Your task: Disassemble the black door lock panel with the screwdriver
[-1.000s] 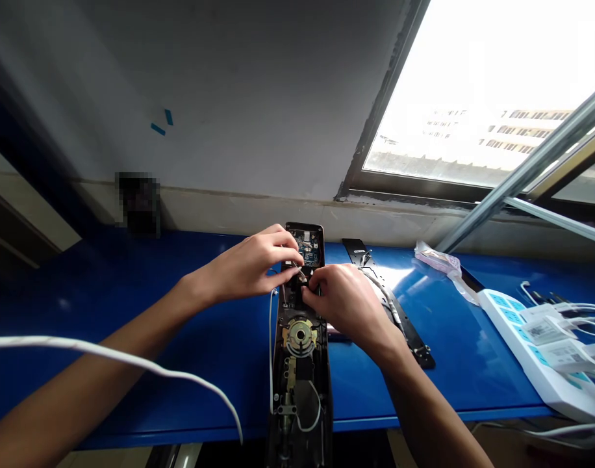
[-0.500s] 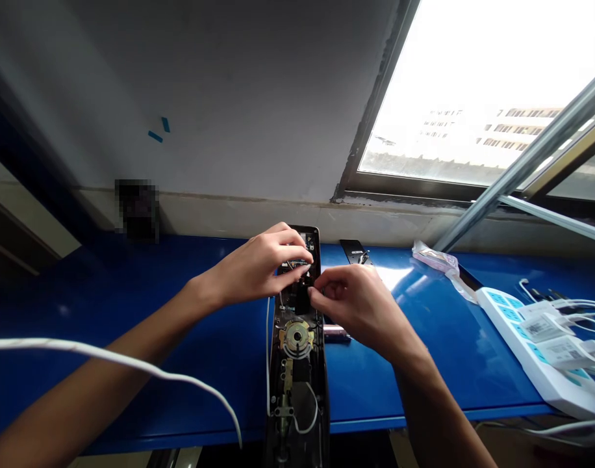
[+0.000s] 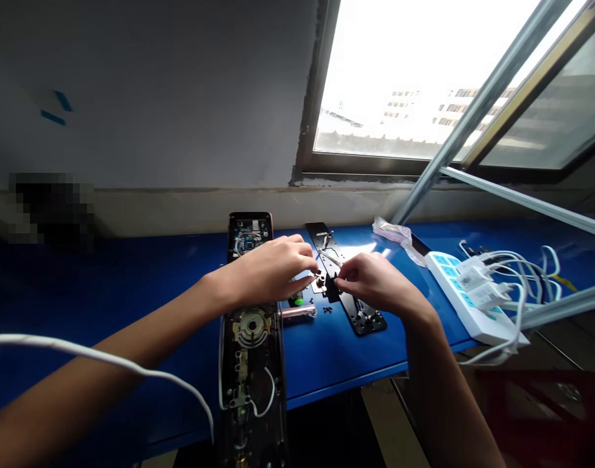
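Observation:
My left hand (image 3: 282, 266) reaches across the long, opened black device (image 3: 253, 390), its thumb and fingers curled but apart near a small metal part (image 3: 319, 283). Whether something tiny sits at its fingertips is too small to tell. My right hand (image 3: 375, 276) is closed in a pinch on a small flat black part (image 3: 332, 290), just over the black plate (image 3: 360, 309). Wires and small fittings are on that plate. Inside the device show a blue circuit board (image 3: 251, 239), a round metal piece (image 3: 253, 327) and a white wire (image 3: 271, 396).
A shiny pinkish cylinder (image 3: 298, 312) lies right of the device, with small dark screws (image 3: 328, 309) close by. On the blue table (image 3: 321, 370) stands a white power strip (image 3: 473, 305) with chargers and cables. A plastic bag (image 3: 392, 231) lies by the metal strut (image 3: 438, 156). A white cable (image 3: 107, 361) crosses at left.
Both hands have moved from over the circuit board to the right, toward the black plate, the black part moving with my right hand. The view has turned right.

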Motion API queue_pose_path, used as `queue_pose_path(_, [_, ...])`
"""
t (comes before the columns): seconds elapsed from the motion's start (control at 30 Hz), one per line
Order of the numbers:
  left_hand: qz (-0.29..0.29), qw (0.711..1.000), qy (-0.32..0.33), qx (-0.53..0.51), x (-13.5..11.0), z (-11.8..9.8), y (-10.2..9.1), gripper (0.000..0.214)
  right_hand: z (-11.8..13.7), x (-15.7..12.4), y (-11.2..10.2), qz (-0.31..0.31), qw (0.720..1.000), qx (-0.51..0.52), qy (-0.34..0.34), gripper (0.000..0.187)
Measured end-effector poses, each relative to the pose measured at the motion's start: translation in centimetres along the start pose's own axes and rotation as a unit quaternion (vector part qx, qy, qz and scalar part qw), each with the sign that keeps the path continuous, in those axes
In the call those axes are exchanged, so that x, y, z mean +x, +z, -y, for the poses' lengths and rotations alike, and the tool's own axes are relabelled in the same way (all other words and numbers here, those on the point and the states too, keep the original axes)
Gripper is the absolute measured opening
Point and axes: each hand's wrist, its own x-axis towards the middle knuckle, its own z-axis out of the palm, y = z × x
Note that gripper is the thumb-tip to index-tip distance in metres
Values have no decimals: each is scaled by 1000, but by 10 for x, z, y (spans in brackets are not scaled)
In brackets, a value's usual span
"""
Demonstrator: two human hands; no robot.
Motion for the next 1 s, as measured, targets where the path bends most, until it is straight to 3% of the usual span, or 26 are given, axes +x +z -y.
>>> queue_pose_path(0.13, [69, 998, 15, 8, 19, -6, 19, 11, -19, -3, 15, 46, 998, -31, 14, 18])
queue_pose_path(0.27, [111, 993, 26, 33, 31, -10, 34, 9, -21, -12, 21, 70, 997, -43, 7, 15])
queue_pose_path(0.5, [115, 992, 50, 4, 40, -10, 54, 11, -18, -17, 29, 80, 996, -48, 4, 21])
queue_pose_path(0.7, [86, 994, 53, -31, 40, -7, 58, 10, -19, -21, 31, 77, 996, -54, 4, 25])
queue_pose_path(1.0, [119, 992, 45, -8, 40, -11, 52, 9, -22, -20, 34, 78, 995, -56, 11, 25])
